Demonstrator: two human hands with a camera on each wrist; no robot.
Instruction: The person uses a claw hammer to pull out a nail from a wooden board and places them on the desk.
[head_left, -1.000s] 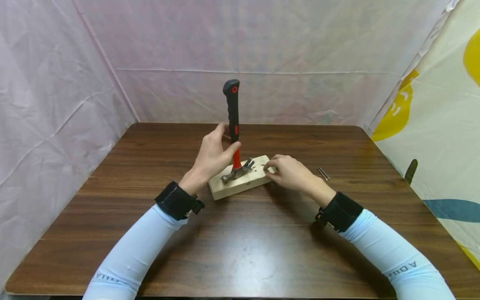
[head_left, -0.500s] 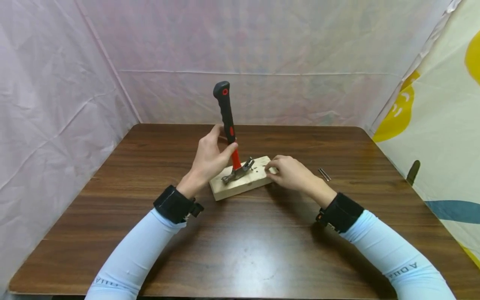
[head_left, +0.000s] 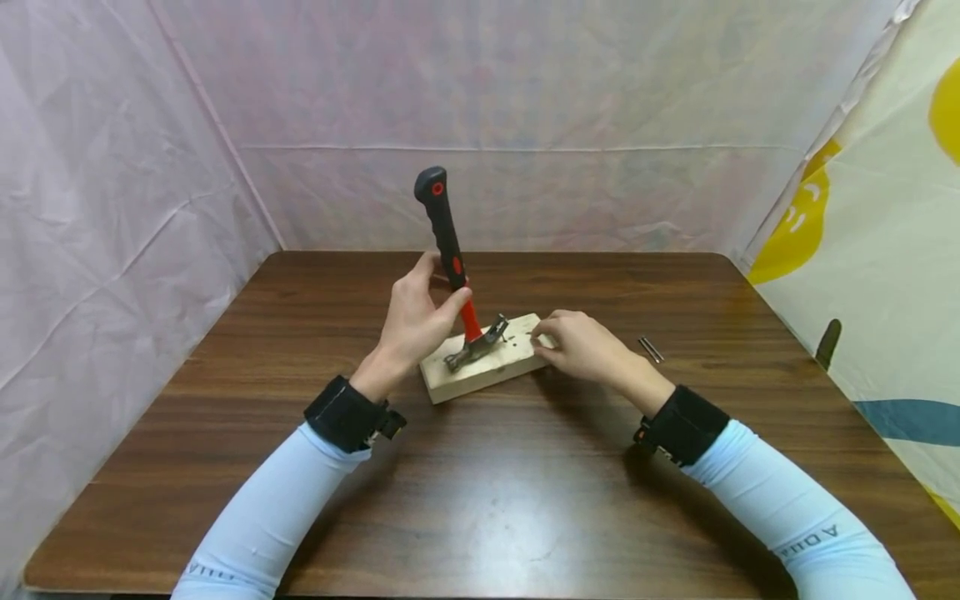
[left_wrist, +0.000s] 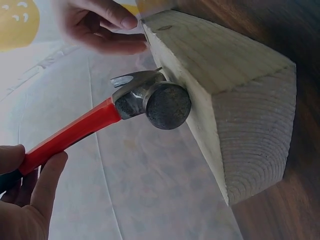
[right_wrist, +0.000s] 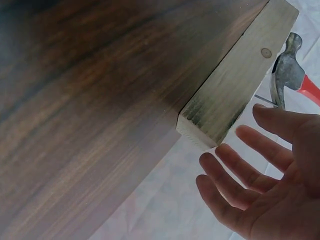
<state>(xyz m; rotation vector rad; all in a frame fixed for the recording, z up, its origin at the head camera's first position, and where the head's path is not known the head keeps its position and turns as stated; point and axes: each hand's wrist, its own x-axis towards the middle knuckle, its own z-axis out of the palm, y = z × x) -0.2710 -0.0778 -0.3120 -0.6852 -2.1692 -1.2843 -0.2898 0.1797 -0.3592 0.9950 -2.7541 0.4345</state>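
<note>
My left hand (head_left: 416,321) grips a claw hammer (head_left: 450,237) low on its black-and-red handle, thumb toward me. The hammer stands handle up, leaning left, its head (left_wrist: 167,105) against the top face of a pale wooden block (head_left: 491,367). Beside the claw, a thin nail (right_wrist: 265,101) sticks out from the block's top face. My right hand (head_left: 581,346) is at the block's right end. In the right wrist view its fingers (right_wrist: 230,192) are spread and loosely bent, fingertips right at the block's end and edge, with nothing pinched between them.
Two loose nails (head_left: 651,349) lie on the brown wood-grain table (head_left: 337,517), right of the block. Small dark holes or marks dot the block's top. White cloth (head_left: 585,108) hangs behind the table, and a patterned cloth (head_left: 885,317) hangs at the right.
The hammer's handle has tipped to the left, my left hand moving slightly left with it. The head stays on the block. My right hand has barely moved.
</note>
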